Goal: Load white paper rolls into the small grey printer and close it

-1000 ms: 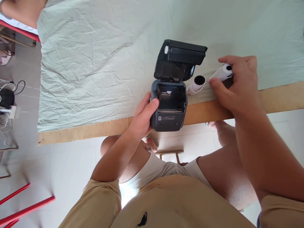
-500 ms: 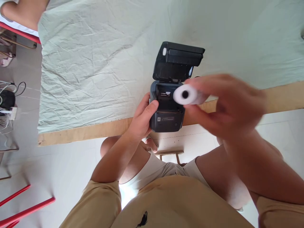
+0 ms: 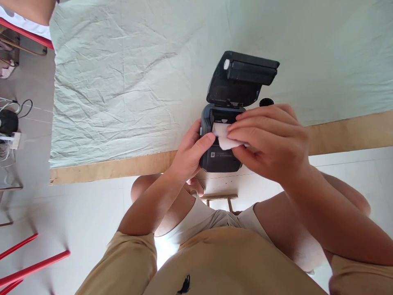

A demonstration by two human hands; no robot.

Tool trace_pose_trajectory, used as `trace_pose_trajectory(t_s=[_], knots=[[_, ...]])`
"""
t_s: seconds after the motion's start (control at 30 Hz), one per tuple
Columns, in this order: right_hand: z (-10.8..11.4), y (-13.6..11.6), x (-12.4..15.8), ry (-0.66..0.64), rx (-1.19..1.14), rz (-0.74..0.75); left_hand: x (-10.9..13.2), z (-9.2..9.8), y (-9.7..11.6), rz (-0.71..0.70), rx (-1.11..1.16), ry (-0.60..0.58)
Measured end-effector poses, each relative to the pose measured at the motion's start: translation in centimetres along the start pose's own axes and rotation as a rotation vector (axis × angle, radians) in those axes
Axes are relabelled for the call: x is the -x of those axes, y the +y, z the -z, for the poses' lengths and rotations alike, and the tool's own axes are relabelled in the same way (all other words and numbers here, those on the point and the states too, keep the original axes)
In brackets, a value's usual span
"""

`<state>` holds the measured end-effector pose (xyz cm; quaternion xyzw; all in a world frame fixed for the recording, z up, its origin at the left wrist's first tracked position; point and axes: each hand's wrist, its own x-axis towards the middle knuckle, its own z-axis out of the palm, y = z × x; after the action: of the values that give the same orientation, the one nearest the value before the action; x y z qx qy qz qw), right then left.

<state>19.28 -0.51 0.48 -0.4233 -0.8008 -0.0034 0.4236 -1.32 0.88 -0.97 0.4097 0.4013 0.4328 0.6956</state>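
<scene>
A dark portable receipt printer (image 3: 219,162) is held at the table's front edge, its black lid (image 3: 236,88) swung up and away from me. My left hand (image 3: 193,149) grips the printer's left side, the thumb lying over the rim of the paper bay. In my right hand (image 3: 270,137) is a white paper roll (image 3: 227,141), pinched between thumb and fingers. The roll sits at the open bay, its left end close to my left thumb. My right fingers hide the roll's right part, so how deep it rests cannot be seen.
A pale green cloth (image 3: 123,82) covers the table, with a bare wooden edge (image 3: 116,170) along the front. A small round black object (image 3: 266,101) lies beyond my right hand. At the far left are another person's arm (image 3: 37,10), cables (image 3: 10,123) and red stool legs (image 3: 37,268).
My right hand has brought the paper roll left and down to the printer's bay, turning it crosswise. The printer has shifted slightly right in my left hand.
</scene>
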Motion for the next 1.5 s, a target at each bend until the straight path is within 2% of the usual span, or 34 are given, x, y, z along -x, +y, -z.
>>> trace_pose_trajectory(t_s=[0.07,0.13,0.27,0.37,0.5,0.57,0.7,0.77,0.83,0.93,1.03,1.2,1.5], knots=[[-0.1,-0.2,0.4,-0.063,-0.026,0.009,0.0,0.2,-0.2,-0.004,-0.008,-0.026],[-0.2,-0.2,0.7,-0.054,-0.048,0.043,0.0,0.7,-0.5,-0.039,-0.041,-0.037],[-0.3,0.3,0.6,0.137,-0.098,0.042,0.0,1.5,-1.2,-0.097,-0.106,-0.026],[0.2,0.7,0.5,0.250,-0.225,-0.108,-0.1,1.8,-1.3,-0.102,-0.114,-0.067],[0.7,0.7,1.0,0.179,-0.329,-0.361,-0.2,1.9,-1.2,-0.081,-0.139,-0.080],[0.7,0.5,1.2,0.157,-0.341,-0.394,-0.2,1.9,-1.1,-0.079,-0.143,-0.074],[1.0,0.4,1.4,0.306,-0.383,-0.395,-0.2,2.0,-1.2,-0.083,-0.122,-0.089],[1.3,0.5,1.4,0.240,-0.433,-0.408,-0.3,2.1,-1.2,-0.079,-0.112,-0.087],[1.6,0.5,1.3,0.075,-0.468,-0.452,-0.3,2.0,-1.2,-0.085,-0.101,-0.087],[1.8,0.4,0.8,-0.164,-0.501,-0.589,-0.1,1.6,-1.0,-0.108,-0.061,-0.088],[1.5,0.5,0.5,-0.307,-0.555,-0.714,0.1,1.1,-0.9,-0.090,-0.040,-0.044],[1.1,0.9,0.5,-0.387,-0.585,-0.792,0.2,0.8,-0.6,-0.056,-0.004,-0.072],[1.0,1.1,0.5,-0.386,-0.636,-0.822,-0.1,0.7,-0.4,-0.054,-0.059,-0.014]])
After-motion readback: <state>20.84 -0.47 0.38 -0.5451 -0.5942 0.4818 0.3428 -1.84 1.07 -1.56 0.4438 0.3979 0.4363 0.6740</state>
